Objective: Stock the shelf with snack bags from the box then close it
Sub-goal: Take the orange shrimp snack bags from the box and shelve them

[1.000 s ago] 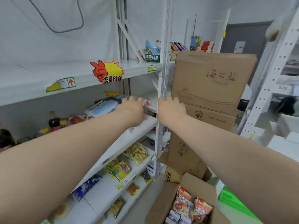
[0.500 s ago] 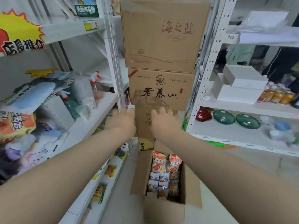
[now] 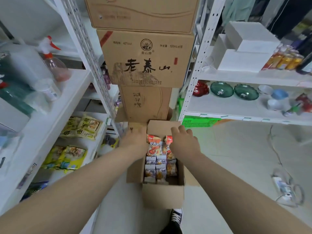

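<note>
Both hands have dropped from shelf height, where they were a moment ago in front of the stacked cartons (image 3: 145, 61), to the open box (image 3: 162, 195) on the floor (image 3: 236, 157). I read this as a return trip for another load: stocking is not finished, and closing the box is some way off.

The right hand (image 3: 184, 141) hovers just over the far right corner of the box, fingers loosely bent and released, gripping nothing. The left hand (image 3: 135, 140) is at the far left flap, too blurred to tell whether it grasps anything.

The box has its flaps folded outward and is still well filled with snack bags (image 3: 156, 168): orange-red ones at the far end between the two hands, small blue-and-white ones in rows nearer the person, a gap at the near edge. The shelf (image 3: 55, 107) on the left already carries yellow bags (image 3: 82, 126) on its lower levels
</note>
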